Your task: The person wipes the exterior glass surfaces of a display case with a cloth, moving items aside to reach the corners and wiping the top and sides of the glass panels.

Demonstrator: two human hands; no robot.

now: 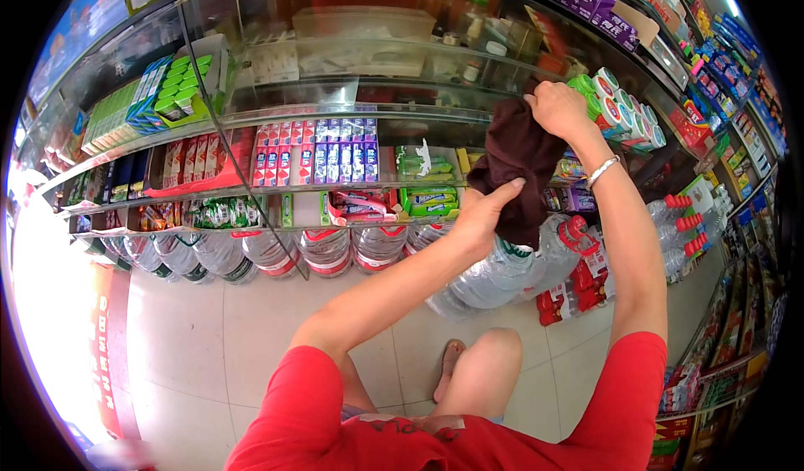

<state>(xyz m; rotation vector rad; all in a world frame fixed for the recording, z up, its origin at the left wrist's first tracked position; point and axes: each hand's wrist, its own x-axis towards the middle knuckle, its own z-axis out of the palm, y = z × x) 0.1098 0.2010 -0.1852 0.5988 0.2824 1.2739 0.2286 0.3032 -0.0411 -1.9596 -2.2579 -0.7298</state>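
Note:
A dark brown cloth hangs bunched between my two hands, in front of a glass display case. My right hand grips its upper corner, close to several round-lidded gum tubs. Lower down, my left hand pinches the cloth's edge, its thumb lying across the fabric. The cloth covers part of the glass shelves and whatever stands behind it. To the left, small red and blue packets fill the middle shelf, with boxed candy below.
Large clear water bottles stand on the tiled floor, with more along the case's foot. Red-capped bottle packs sit beside them. Green-lidded containers occupy the upper left shelf. Stocked racks line the right side.

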